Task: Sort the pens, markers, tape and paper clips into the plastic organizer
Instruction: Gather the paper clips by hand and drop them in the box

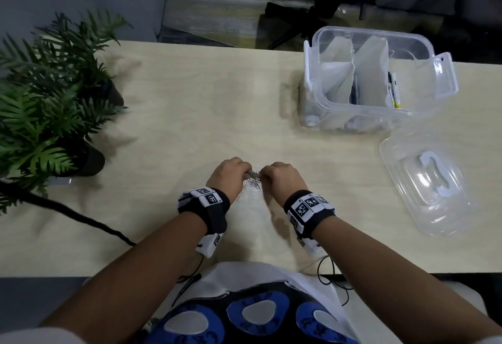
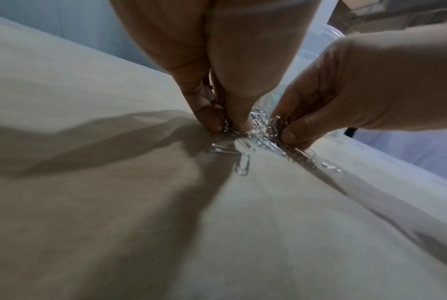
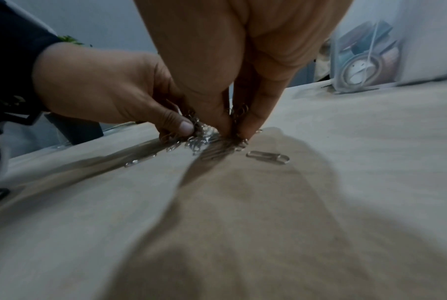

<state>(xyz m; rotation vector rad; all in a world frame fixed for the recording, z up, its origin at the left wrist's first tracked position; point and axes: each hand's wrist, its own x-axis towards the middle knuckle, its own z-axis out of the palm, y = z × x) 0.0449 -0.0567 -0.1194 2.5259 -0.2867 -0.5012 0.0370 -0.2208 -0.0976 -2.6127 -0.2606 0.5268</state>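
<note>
Gathering the paper clips (image 1: 252, 179) looks like the last stage of the sort. They lie in a small silver heap low in the centre of the head view, on the pale table (image 1: 190, 99), and both hands are down on them. The left hand (image 1: 226, 175) pinches a clump between thumb and curled fingertips (image 2: 240, 123); the right hand (image 1: 279, 178) does the same from the other side, its fingers (image 3: 253, 121) closed on a bunch. The two hands sit nearly touching over the heap. A few clips lie loose on the table just beside the fingers, one stray clip (image 3: 267, 157) plainly apart in the right wrist view, so more than one pickup seems likely.

The plastic organizer (image 1: 375, 80) stands at the upper right of the head view, well apart from the hands, open, with white dividers inside. A marker (image 1: 394, 90) with a yellow end leans in one compartment, and dark pens seem to stand in the middle one. A roll of tape (image 3: 358, 72) shows through the clear wall in the right wrist view. I judge pens, markers and tape done, clips left.

The organizer's lid (image 1: 426, 183) lies at the right edge, below the box. A potted fern (image 1: 49, 94) fills the left side, with a dark cable (image 1: 81, 216) below it. Nothing stands between the hands and the organizer.
</note>
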